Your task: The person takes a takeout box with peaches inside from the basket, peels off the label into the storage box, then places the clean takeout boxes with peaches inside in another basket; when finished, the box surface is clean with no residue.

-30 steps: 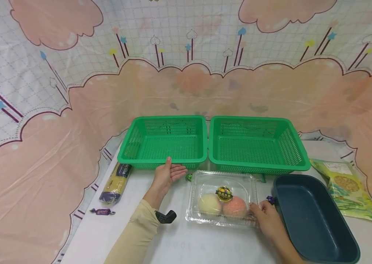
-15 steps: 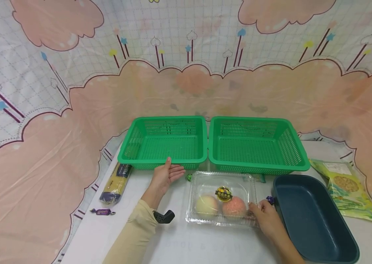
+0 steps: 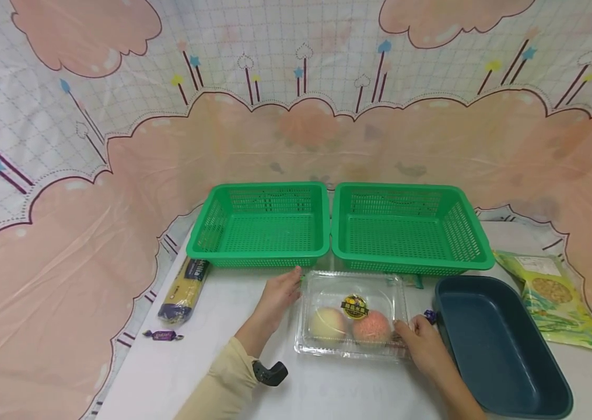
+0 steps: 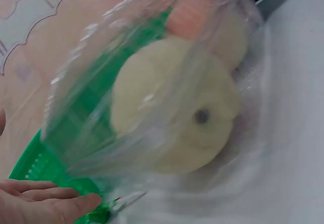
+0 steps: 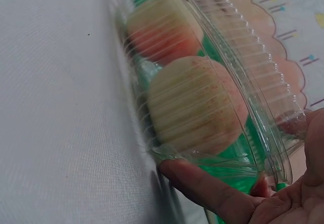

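Note:
A clear plastic clamshell box with a round black and yellow sticker lies on the white table, in the middle of the head view. Inside it are two peaches, a pale yellow one and a pinkish one. My right hand grips the box's right front corner; in the right wrist view a finger lies along the underside. At the box's left edge is my left hand, its fingers extended. Whether it touches the plastic I cannot tell. A green-wrapped candy shows beside that hand.
Two green plastic baskets, one left and one right, stand behind the box. A dark blue tub is right, beside a yellow-green food bag. Left lie a yellow packet and a purple candy. Another purple candy touches the tub's side.
My left hand has moved from the left basket's front rim rightward to the box's left edge. The pale peach has shifted slightly left inside the box. My right hand keeps its grip.

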`<state>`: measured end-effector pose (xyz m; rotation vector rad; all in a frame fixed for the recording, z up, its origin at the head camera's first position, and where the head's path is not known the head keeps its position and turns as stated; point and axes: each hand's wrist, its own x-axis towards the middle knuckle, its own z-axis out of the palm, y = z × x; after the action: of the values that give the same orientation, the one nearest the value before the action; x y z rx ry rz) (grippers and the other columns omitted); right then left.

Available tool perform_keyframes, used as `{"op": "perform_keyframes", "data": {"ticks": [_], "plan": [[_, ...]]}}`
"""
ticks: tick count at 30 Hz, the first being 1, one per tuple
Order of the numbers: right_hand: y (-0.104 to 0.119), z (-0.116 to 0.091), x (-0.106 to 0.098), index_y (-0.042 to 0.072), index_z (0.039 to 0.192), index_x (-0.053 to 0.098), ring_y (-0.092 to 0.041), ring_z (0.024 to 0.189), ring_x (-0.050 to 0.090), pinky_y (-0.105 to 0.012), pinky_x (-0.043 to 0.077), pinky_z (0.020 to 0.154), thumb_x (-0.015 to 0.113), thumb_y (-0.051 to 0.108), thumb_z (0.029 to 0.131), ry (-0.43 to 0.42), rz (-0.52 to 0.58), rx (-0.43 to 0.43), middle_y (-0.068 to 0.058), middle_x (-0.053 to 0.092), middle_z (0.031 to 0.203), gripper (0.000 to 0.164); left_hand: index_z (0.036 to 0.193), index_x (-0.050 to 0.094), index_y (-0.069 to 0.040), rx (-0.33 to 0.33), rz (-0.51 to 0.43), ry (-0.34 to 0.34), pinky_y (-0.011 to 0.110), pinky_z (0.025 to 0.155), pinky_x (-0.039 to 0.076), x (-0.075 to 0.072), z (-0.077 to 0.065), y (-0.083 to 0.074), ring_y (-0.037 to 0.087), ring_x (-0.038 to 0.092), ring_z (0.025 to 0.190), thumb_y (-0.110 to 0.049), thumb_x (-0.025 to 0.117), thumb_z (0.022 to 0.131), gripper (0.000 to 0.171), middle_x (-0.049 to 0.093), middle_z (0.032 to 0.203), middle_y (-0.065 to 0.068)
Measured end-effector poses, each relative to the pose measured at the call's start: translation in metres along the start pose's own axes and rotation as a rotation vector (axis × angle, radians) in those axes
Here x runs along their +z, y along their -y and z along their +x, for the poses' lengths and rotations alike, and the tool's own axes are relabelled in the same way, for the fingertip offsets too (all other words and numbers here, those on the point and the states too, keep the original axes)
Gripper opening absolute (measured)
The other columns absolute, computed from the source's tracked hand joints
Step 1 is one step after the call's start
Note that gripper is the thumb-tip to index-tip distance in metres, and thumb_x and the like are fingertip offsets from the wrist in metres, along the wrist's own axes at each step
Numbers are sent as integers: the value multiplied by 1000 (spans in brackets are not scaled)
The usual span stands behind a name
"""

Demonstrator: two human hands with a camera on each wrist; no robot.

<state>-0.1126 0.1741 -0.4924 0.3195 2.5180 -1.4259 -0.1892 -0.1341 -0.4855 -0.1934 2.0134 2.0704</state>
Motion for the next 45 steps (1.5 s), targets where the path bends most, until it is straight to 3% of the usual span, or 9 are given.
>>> {"op": "perform_keyframes", "data": {"ticks": [7,11,17,25,29,32,34,40,45], "plan": [[2,0,3,9,82,37,-15,63,40,-28,35,54,60,28,106,7,12,4,0,39,69,38,155,38,10,-53,64,58,59,128,26,15,-3,14,46,31,155,-35,63,105,72,40,162,28],[4,0,3,9,82,37,-16,64,41,-28,36,54,60,27,106,3,14,4,0,39,70,37,155,37,11,-39,55,61,58,129,22,18,-1,17,47,26,156,-25,65,104,69,36,164,29],[5,0,0,9,82,37,-16,65,42,-28,37,55,59,27,106,4,10,-4,-1,40,70,37,152,41,13,-24,71,50,59,128,23,22,2,17,49,29,154,-24,67,102,67,39,161,30],[14,1,-22,6,87,51,-18,64,48,-30,39,55,62,42,104,92,-177,-7,-4,53,71,42,149,42,16,-42,85,7,61,127,25,28,2,15,51,30,153,-22,70,100,68,40,159,33],[30,1,-38,-4,107,61,-27,80,63,-39,52,64,62,51,102,123,-348,-23,-18,69,94,55,148,42,17,-50,91,-10,60,127,26,30,3,16,51,32,152,-21,71,100,68,41,158,33],[45,2,-50,-9,126,58,-39,103,67,-49,57,77,60,53,103,102,-415,-51,-30,67,121,66,148,44,16,-55,94,-18,60,127,25,30,3,16,50,31,153,-21,71,99,67,41,159,33],[57,3,-57,-10,132,56,-45,111,66,-52,58,80,59,50,104,70,-419,-78,-33,64,129,66,148,44,16,-56,97,-21,60,127,25,30,3,16,50,31,153,-22,71,99,67,41,159,33],[95,12,-59,-7,132,63,-43,113,67,-53,61,83,62,38,105,59,-415,-222,-27,69,127,52,149,42,16,-59,99,-23,59,127,27,28,3,15,50,32,152,-22,71,100,69,40,159,33],[122,34,-41,-5,122,72,-31,97,73,-45,62,78,67,26,103,246,-453,-296,-19,76,112,37,149,42,16,-62,97,-25,59,127,27,26,2,14,50,32,153,-22,71,100,68,40,159,33]]}}
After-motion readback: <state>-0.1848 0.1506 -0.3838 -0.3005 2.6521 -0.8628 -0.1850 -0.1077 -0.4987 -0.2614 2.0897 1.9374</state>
